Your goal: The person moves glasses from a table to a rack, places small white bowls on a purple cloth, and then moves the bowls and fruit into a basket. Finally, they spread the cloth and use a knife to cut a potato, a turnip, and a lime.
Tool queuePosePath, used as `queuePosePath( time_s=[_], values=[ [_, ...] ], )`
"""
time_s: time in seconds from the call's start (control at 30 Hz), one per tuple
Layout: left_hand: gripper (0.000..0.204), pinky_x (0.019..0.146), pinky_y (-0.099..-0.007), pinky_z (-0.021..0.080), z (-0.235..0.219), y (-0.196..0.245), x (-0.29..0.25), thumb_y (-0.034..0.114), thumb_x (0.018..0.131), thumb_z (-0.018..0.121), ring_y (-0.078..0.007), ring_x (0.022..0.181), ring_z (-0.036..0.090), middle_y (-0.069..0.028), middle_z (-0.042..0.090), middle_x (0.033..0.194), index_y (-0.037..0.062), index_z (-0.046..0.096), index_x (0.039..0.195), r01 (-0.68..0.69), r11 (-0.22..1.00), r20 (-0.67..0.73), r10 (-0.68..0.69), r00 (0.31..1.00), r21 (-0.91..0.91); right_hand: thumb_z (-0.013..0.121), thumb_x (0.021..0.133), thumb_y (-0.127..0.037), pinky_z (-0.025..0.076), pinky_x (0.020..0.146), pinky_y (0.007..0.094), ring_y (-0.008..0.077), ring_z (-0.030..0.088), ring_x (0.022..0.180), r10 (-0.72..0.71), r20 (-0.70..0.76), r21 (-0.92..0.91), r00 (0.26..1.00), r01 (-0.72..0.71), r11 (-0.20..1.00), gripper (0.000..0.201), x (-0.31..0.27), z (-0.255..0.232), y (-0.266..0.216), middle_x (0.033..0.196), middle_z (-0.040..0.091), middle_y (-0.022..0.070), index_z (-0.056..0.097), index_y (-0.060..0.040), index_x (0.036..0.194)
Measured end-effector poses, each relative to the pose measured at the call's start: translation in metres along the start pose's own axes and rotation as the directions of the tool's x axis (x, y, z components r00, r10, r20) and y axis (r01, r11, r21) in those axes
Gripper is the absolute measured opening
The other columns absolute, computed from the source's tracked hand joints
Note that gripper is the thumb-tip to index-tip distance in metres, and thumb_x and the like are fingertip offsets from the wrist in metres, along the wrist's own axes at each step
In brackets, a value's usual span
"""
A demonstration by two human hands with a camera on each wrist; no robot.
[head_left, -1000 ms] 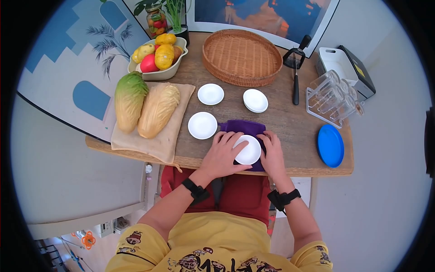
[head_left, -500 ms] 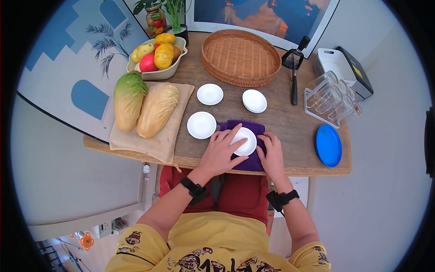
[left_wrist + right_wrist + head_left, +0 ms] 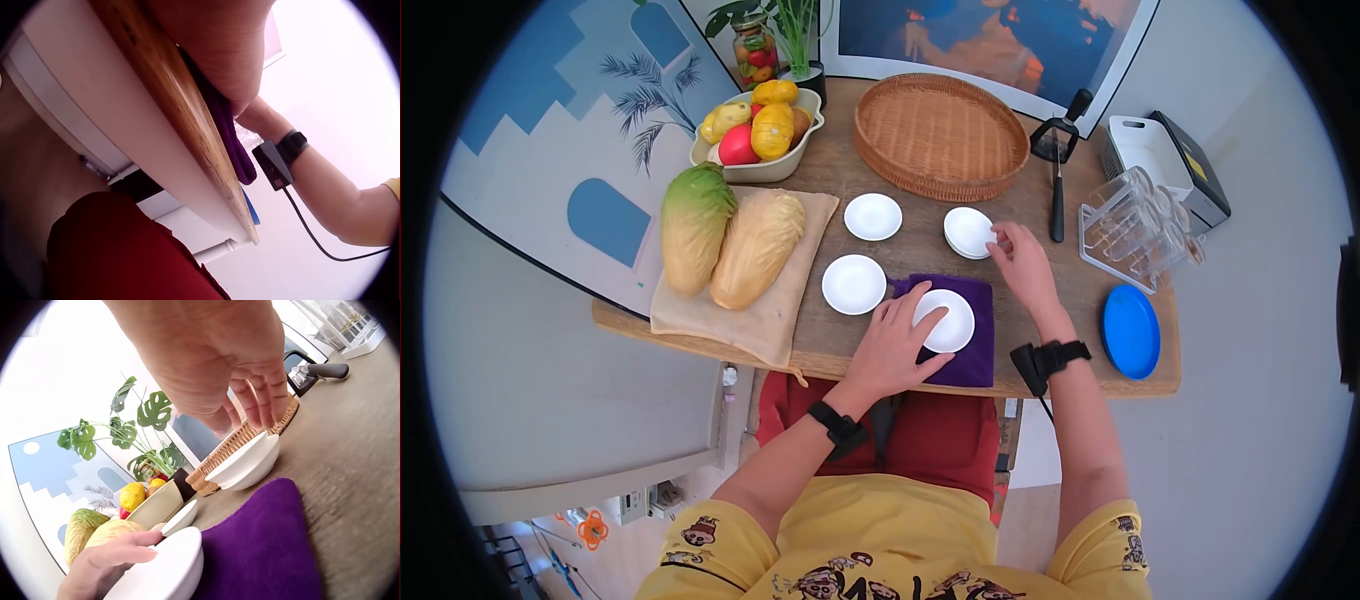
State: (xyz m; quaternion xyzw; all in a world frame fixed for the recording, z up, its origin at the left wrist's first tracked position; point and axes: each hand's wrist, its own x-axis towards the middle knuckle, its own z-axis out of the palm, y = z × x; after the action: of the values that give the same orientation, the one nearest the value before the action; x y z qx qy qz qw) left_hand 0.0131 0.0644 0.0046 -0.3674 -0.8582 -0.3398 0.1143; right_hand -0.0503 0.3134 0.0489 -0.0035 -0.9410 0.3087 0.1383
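In the head view, a white bowl sits on a folded purple cloth. The left hand spans this bowl's left side, fingers over the rim and inside, thumb along the near edge. The right hand is at the right rim of stacked white bowls behind the cloth. Seen from the right wrist, the right hand's fingertips meet the rim of the upper bowl, with its thumb apart from them. Two more white bowls stand to the left.
Two cabbages lie on a beige cloth at left, below a fruit bowl. A round wicker tray is at the back. Rightward are a black-handled tool, a glass rack and a blue plate.
The right hand has left the purple cloth and moved up and right to the stacked bowls. The left hand remains at the bowl, which has shifted slightly toward the far left of its first place.
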Motion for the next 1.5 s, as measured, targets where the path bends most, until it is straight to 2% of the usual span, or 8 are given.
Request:
queuePosePath(
  time_s=[0.17,0.23,0.37,0.47,0.73,1.07,1.23,1.5],
  values=[
    [0.062,0.108,-0.0497,0.038,0.002,-0.002,0.0,0.038,0.082,0.079,-0.0383,0.124,0.05,-0.0182,0.046,0.142,0.0078,0.056,0.131,0.017,1.0,0.007,-0.017,1.0,-0.006,0.072,0.09,-0.02,0.053,0.083,0.0432,0.0314,0.065,0.097,-0.082,-0.023,-0.164,0.996,0.077,0.983,0.027,0.025,0.02,0.002,0.1,0.066,0.0133,0.067,-0.0076,0.113],
    [0.062,0.108,-0.0498,0.038,0.001,-0.002,0.0,0.039,0.082,0.079,-0.0385,0.124,0.05,-0.0181,0.046,0.141,0.0075,0.057,0.131,0.02,1.0,0.005,-0.02,1.0,-0.011,0.074,0.088,-0.022,0.053,0.085,0.043,0.0311,0.063,0.099,-0.127,0.037,-0.328,0.991,0.132,0.935,0.031,0.027,0.025,0.002,0.099,0.066,0.0119,0.067,-0.0088,0.115],
    [0.061,0.108,-0.05,0.038,0.003,-0.003,0.0,0.04,0.082,0.079,-0.0385,0.124,0.049,-0.0184,0.047,0.141,0.0076,0.057,0.129,0.007,1.0,0.002,-0.007,1.0,0.003,0.075,0.087,-0.023,0.053,0.086,0.043,0.0323,0.062,0.101,-0.124,0.115,-0.395,0.986,0.16,0.905,0.034,0.031,0.032,0.003,0.103,0.065,0.0124,0.067,-0.0083,0.116],
    [0.059,0.108,-0.051,0.038,0.002,-0.003,0.0,0.041,0.083,0.077,-0.0383,0.124,0.05,-0.0188,0.046,0.141,0.0066,0.058,0.127,0.008,1.0,0.01,-0.009,1.0,0.005,0.078,0.084,-0.026,0.052,0.088,0.0456,0.0333,0.061,0.103,-0.172,-0.047,-0.393,0.984,0.14,0.909,0.042,0.032,0.033,0.0,0.109,0.063,0.0138,0.066,-0.0077,0.12],
    [0.058,0.106,-0.0501,0.039,0.002,-0.003,0.0,0.039,0.082,0.079,-0.0387,0.123,0.05,-0.0185,0.047,0.14,0.0066,0.058,0.126,0.013,1.0,0.001,-0.013,1.0,0.005,0.073,0.081,-0.064,0.042,0.109,0.0509,0.0377,0.049,0.135,0.048,0.126,-0.324,0.991,-0.004,0.946,0.087,0.037,0.038,0.008,0.145,0.052,0.0192,0.052,-0.0068,0.143],
    [0.057,0.107,-0.0507,0.039,0.003,-0.003,0.0,0.039,0.082,0.079,-0.0388,0.123,0.05,-0.0187,0.047,0.14,0.0062,0.059,0.124,0.004,1.0,-0.011,-0.004,1.0,0.008,0.083,0.075,-0.053,0.042,0.108,0.0499,0.038,0.052,0.131,-0.014,0.107,-0.343,0.994,0.05,0.938,0.09,0.033,0.038,-0.005,0.139,0.056,0.0191,0.053,-0.0007,0.141],
    [0.056,0.107,-0.0505,0.038,0.003,-0.003,-0.001,0.04,0.082,0.079,-0.039,0.123,0.05,-0.0188,0.047,0.14,0.0063,0.06,0.123,0.008,1.0,-0.004,-0.008,1.0,0.01,0.084,0.075,-0.041,0.048,0.103,0.0469,0.04,0.055,0.123,-0.139,-0.113,-0.294,0.984,0.1,0.95,0.078,0.043,0.023,-0.008,0.132,0.058,0.0237,0.057,-0.0031,0.137],
    [0.053,0.107,-0.049,0.039,0.003,-0.002,-0.001,0.038,0.082,0.079,-0.0373,0.126,0.05,-0.0192,0.048,0.14,0.0064,0.062,0.12,0.015,1.0,-0.003,-0.015,1.0,0.007,0.085,0.076,-0.037,0.049,0.102,0.0466,0.0393,0.054,0.124,0.086,-0.097,-0.334,0.992,-0.114,0.936,0.074,0.021,-0.021,0.048,0.134,0.057,0.019,0.056,-0.0074,0.138]
  ],
)
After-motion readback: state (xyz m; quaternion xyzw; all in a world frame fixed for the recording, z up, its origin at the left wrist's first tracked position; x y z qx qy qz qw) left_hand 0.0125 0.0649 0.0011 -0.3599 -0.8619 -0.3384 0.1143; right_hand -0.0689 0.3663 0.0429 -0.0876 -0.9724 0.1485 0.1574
